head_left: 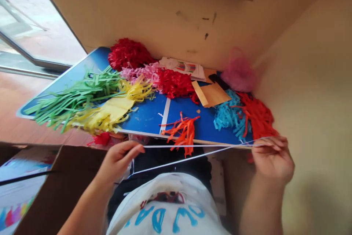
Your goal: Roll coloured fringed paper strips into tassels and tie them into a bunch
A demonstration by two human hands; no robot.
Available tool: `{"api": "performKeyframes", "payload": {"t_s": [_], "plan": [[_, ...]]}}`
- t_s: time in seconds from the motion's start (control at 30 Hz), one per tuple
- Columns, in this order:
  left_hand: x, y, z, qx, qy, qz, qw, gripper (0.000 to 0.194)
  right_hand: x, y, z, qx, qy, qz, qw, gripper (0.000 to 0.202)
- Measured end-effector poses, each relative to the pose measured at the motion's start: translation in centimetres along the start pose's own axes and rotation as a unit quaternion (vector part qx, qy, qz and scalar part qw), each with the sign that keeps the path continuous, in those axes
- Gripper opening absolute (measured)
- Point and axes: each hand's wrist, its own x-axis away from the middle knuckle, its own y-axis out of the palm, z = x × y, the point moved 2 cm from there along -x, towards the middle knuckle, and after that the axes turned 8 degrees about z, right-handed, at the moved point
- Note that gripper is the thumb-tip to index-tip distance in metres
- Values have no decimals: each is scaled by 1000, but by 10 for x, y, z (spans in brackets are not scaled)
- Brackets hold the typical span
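A thin white string [189, 146] is stretched level between my two hands, above the table's near edge. My left hand [123, 156] pinches one end of the stretch between thumb and fingers. At the other end my right hand [273, 156] is closed on the string, palm turned up. A second length of the string runs slanting from the right hand down toward my lap. Just beyond the string, an orange tassel [184, 132] of paper strips hangs partly over the table edge, its lower strips behind the string.
On the blue table [145, 117] lie green fringe [82, 94], yellow fringe [115, 106], dark red fringe [130, 53], blue fringe [229, 112] and red-orange fringe [258, 116]. A tan cardboard piece [213, 95] and a pink plastic bag [238, 72] lie behind. A cardboard box [66, 180] stands at left; walls close the back and right.
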Motion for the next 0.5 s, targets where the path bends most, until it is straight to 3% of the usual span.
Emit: {"api": "performKeyframes", "payload": {"t_s": [0.1, 0.17, 0.23, 0.27, 0.3, 0.33, 0.4, 0.43, 0.47, 0.5], "plan": [[-8, -34, -21, -113, -33, 172, 978, 36, -13, -24, -48, -102, -23, 88, 991, 22], [-10, -58, -29, -265, -69, 280, 920, 39, -14, -35, -75, -138, -54, 124, 981, 35], [-12, -75, -29, -394, -93, 309, 861, 43, -10, -42, -90, -122, -89, 157, 976, 43], [-13, -77, -24, -423, -86, 294, 853, 42, -5, -42, -89, -95, -103, 170, 975, 44], [-12, -73, -17, -421, -63, 271, 863, 40, 2, -40, -81, -60, -109, 174, 977, 42], [-11, -61, -5, -387, -22, 236, 891, 37, 11, -34, -66, -22, -100, 162, 981, 38], [-5, -19, 24, -237, 60, 172, 954, 30, 40, -13, -17, 40, -34, 106, 993, 25], [-1, 10, 41, -131, 98, 101, 981, 28, 58, 1, 13, 57, 36, 60, 996, 19], [3, 42, 55, -43, 106, -5, 993, 29, 76, 16, 41, 76, 112, 6, 991, 17], [7, 73, 67, 38, 103, -114, 987, 36, 93, 30, 66, 93, 183, -52, 977, 17]]}}
